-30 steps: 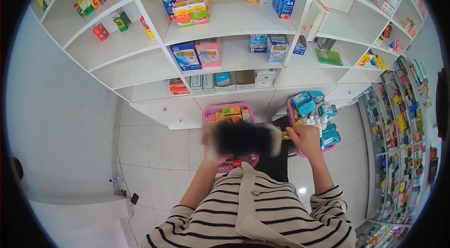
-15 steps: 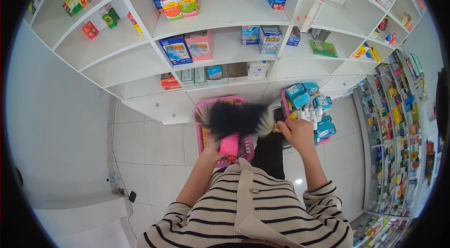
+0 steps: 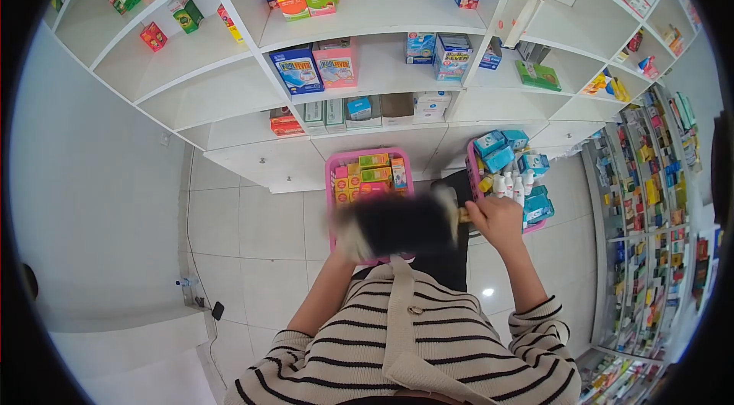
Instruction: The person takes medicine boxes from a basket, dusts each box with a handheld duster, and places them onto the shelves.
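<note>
My right hand is wrapped round the light handle of a feather duster, dark in the middle with pale ends and blurred by motion. The duster lies across the front of a pink plastic basket holding small yellow, orange and pink boxes. Only the wrist and edge of my left hand show, below the duster's left end. The duster hides its fingers and whatever they may hold.
A second pink basket on the right holds blue packs and white bottles. White shelves with medicine boxes rise in front. Packed display shelving stands at the right. A cable runs along the left floor.
The duster has swept down toward me, uncovering the boxes in the near basket. The pink box seen in my left hand earlier can no longer be made out there. My view has shifted slightly.
</note>
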Tool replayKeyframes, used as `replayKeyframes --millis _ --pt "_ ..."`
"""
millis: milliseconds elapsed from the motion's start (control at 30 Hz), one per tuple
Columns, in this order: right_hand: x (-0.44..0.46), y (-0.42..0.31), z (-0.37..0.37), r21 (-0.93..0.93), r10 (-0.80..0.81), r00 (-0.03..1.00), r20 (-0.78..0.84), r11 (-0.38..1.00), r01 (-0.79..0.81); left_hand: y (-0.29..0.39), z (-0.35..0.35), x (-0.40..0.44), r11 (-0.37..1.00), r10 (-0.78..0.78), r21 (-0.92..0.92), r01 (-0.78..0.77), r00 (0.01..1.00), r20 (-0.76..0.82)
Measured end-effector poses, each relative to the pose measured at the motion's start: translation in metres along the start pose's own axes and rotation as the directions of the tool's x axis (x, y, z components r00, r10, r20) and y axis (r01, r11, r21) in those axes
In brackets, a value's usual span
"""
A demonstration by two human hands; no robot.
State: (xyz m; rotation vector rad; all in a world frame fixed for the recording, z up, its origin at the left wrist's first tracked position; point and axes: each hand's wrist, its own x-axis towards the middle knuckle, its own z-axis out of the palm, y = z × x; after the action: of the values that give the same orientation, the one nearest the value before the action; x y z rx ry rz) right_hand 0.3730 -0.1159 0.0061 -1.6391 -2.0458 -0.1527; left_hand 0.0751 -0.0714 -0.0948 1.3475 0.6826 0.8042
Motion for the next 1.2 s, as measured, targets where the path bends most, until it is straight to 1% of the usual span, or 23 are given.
replayKeyframes --millis 33,67,133,167,200,267,333,400,467,500,567,600,700,767,800,867,933,967,1000,1033,1067,1133,1200 --pt "-0.003 0.002 0.0 0.001 0.001 1.0 0.004 1.0 -0.001 -0.003 0.001 -0.009 0.876 -0.096 -0.475 0.08 0.995 -0.011" --pt "-0.006 0.003 0.001 0.077 -0.026 1.0 -0.002 0.997 0.026 0.011 0.006 -0.014 0.538 -0.192 -0.839 0.087 0.981 -0.022" --pt "-0.011 0.003 0.006 0.155 -0.05 0.999 -0.014 0.987 0.051 0.035 0.006 -0.007 0.23 -0.357 -0.936 0.267 0.918 0.174" --pt "-0.015 0.003 0.01 0.095 0.01 1.0 -0.022 0.995 -0.008 0.014 0.004 -0.001 0.328 -0.462 -0.933 0.149 0.887 -0.021" --pt "-0.019 0.002 0.012 0.034 0.07 0.997 -0.033 0.997 -0.068 -0.023 -0.01 -0.012 0.569 -0.225 -0.82 0.065 0.971 -0.079" --pt "-0.024 0.001 0.012 0.081 0.067 0.996 -0.051 0.995 -0.062 -0.002 0.0 -0.007 0.657 -0.191 -0.754 0.007 0.969 -0.157" --pt "-0.026 0.001 0.017 0.132 0.058 0.996 -0.067 0.99 -0.049 0.001 0.002 -0.003 0.586 -0.27 -0.809 0.047 0.953 -0.141" --pt "-0.03 -0.001 0.022 0.035 0.248 0.965 -0.086 0.969 -0.246 0.007 0.005 -0.001 0.527 -0.393 -0.845 0.089 0.907 -0.149" --pt "-0.028 -0.008 0.022 0.064 0.191 0.977 -0.095 0.981 -0.185 0.012 0.01 0.005 0.491 -0.499 -0.859 0.143 0.855 -0.143" --pt "-0.026 -0.013 0.022 0.095 0.131 0.986 -0.107 0.988 -0.121 -0.009 0.01 0.002 0.73 -0.26 -0.683 0.004 0.926 -0.272" --pt "-0.025 -0.021 0.021 0.064 0.177 0.981 -0.076 0.983 -0.172 -0.024 0.011 -0.002 0.789 -0.1 -0.607 -0.092 0.956 -0.275" --pt "-0.024 -0.025 0.021 0.033 0.217 0.975 -0.044 0.976 -0.215 -0.008 0.013 -0.001 0.668 -0.207 -0.744 -0.016 0.956 -0.206" --pt "-0.019 -0.02 0.012 0.08 0.122 0.992 -0.016 0.989 -0.121 -0.013 0.003 0.004 0.644 -0.295 -0.764 0.048 0.936 -0.19" --pt "-0.02 -0.013 0.01 0.115 0.024 0.999 0.027 0.993 -0.027 -0.015 -0.006 0.008 0.158 -0.178 -0.931 0.33 0.937 0.302" --pt "-0.02 -0.01 0.011 0.061 0.116 0.993 -0.013 0.991 -0.115 -0.002 0.018 0.001 0.719 -0.246 -0.695 -0.029 0.924 -0.293" --pt "-0.02 -0.004 0.008 0.011 0.196 0.979 -0.058 0.981 -0.196 -0.005 0.008 -0.002 0.667 -0.266 -0.74 0.083 0.955 -0.132" --pt "-0.021 -0.002 0.005 0.162 0.025 1.0 0.002 0.987 -0.025 -0.022 -0.002 0.003 0.372 -0.369 -0.911 0.178 0.929 0.03" --pt "-0.022 -0.003 0.009 0.163 0.022 1.0 0.004 0.986 -0.022 -0.006 0.003 0.006 0.558 -0.345 -0.819 0.136 0.935 -0.08" --pt "-0.025 -0.004 0.015 0.108 0.107 0.994 -0.011 0.989 -0.105 -0.02 0.01 -0.007 0.648 -0.166 -0.762 -0.004 0.975 -0.146" --pt "-0.026 -0.006 0.018 0.053 0.19 0.981 -0.031 0.981 -0.188 -0.018 0.01 -0.009 0.631 -0.169 -0.776 0.002 0.976 -0.135" --pt "-0.025 -0.008 0.018 0.052 0.184 0.982 -0.029 0.982 -0.183 -0.005 0.01 -0.01 0.614 -0.17 -0.789 0.006 0.977 -0.125" --pt "-0.023 -0.014 0.017 0.195 0.02 1.0 0.019 0.98 -0.023 -0.063 -0.008 -0.005 0.596 -0.201 -0.803 0.03 0.973 -0.113" --pt "-0.028 -0.02 0.023 0.205 0.077 0.997 0.016 0.975 -0.079 -0.059 -0.004 0.003 0.599 -0.29 -0.8 0.04 0.942 -0.17"
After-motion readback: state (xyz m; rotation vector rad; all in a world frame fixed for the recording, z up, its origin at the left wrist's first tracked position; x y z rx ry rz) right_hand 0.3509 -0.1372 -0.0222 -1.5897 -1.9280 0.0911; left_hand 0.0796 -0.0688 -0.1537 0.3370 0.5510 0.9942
